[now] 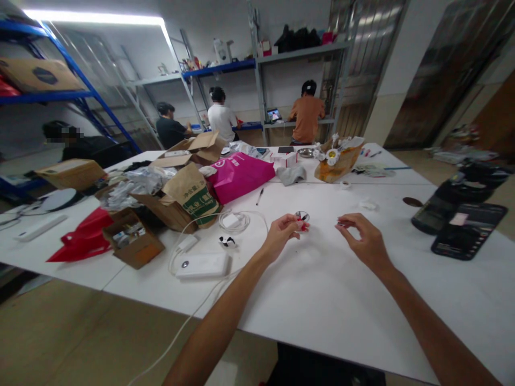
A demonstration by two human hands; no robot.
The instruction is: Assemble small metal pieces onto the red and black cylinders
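Observation:
My left hand (282,234) is closed on a small red piece (303,225) above the white table. Right behind its fingertips shows a small round dish-like thing (307,215) with a dark rim; whether the fingers touch it I cannot tell. To the right, my right hand (367,239) pinches thumb against forefinger. A tiny dark, shiny piece (340,223) shows between those fingertips, too small to name. A gap of bare tabletop separates the two hands.
A white power bank (203,266), cables (241,224) and a small open carton (132,241) lie left. Behind are a pen (259,197), a magenta bag (243,174) and a grey cloth (292,175). A phone (469,230) leans at right. Several people sit beyond.

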